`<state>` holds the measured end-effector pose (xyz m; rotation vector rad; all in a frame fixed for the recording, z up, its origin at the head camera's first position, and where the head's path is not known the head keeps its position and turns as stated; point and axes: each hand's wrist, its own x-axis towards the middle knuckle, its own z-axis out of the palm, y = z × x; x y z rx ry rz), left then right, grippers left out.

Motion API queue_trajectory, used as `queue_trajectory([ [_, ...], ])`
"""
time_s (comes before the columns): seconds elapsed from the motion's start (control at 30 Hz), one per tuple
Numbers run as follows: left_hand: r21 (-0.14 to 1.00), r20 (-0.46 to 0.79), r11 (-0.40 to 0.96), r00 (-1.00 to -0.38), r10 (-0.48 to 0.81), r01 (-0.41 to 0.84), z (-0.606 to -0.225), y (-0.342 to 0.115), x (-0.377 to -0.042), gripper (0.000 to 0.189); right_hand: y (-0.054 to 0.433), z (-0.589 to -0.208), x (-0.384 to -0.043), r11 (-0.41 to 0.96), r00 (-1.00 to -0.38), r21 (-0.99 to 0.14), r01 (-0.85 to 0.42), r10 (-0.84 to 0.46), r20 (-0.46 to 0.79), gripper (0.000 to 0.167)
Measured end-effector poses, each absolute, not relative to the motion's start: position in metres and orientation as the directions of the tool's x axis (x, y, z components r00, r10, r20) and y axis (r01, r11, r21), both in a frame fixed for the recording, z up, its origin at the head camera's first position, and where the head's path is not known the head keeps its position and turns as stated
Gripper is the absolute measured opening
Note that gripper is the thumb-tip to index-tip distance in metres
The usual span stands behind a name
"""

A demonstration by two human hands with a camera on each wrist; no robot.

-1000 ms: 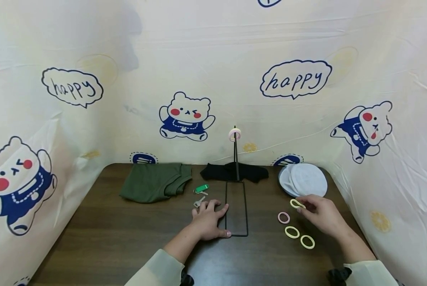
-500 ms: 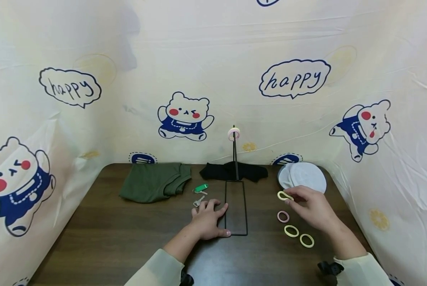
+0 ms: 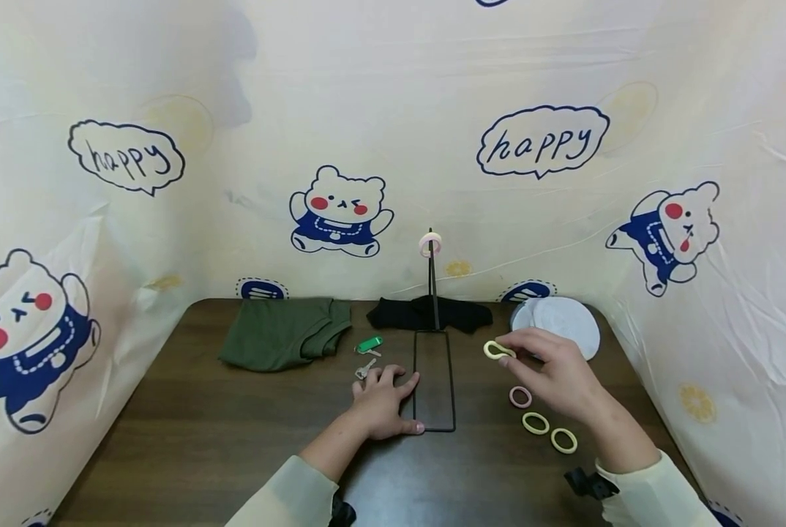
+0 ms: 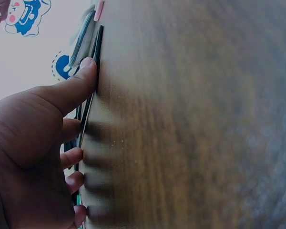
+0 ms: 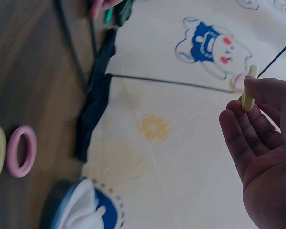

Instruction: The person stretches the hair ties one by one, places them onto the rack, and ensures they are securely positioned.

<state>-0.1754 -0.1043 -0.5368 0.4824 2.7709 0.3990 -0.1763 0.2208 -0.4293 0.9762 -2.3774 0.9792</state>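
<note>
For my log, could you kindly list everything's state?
Pale yellow ring: pinched by right hand
Black wire stand: upright, left hand touching
Pale pink ring: hanging
Deeper pink ring: flat
Two yellow rings: flat
Green cloth: folded
Black cloth: rumpled
Round white fabric: layered
Green tagged metal keys: flat

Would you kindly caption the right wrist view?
Right hand pinching a pale yellow ring; pink ring on the brown wooden table.

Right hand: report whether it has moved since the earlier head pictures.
Yes: in the head view, the right hand, pinching a yellow ring, has moved left, closer to the black wire stand.
</note>
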Motion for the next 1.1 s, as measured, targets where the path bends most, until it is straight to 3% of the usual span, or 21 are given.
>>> queue_trajectory([
  [0.67,0.311,-0.235,0.906,-0.900,0.367,0.288,-0.538,-0.105,-0.177,0.096,0.173,-0.375,-0.166,0.286,-0.453,-0.354,-0.890,-0.492,0.743,0.036],
  [0.93,0.309,-0.236,0.908,-0.902,0.360,0.282,-0.537,-0.105,-0.177,0.096,0.161,-0.358,-0.163,0.259,-0.407,-0.317,-0.913,-0.492,0.770,0.030],
  [1.1,0.321,-0.240,0.907,-0.902,0.358,0.275,-0.537,-0.104,-0.177,0.096,0.155,-0.351,-0.163,0.269,-0.416,-0.320,-0.908,-0.500,0.760,0.032],
])
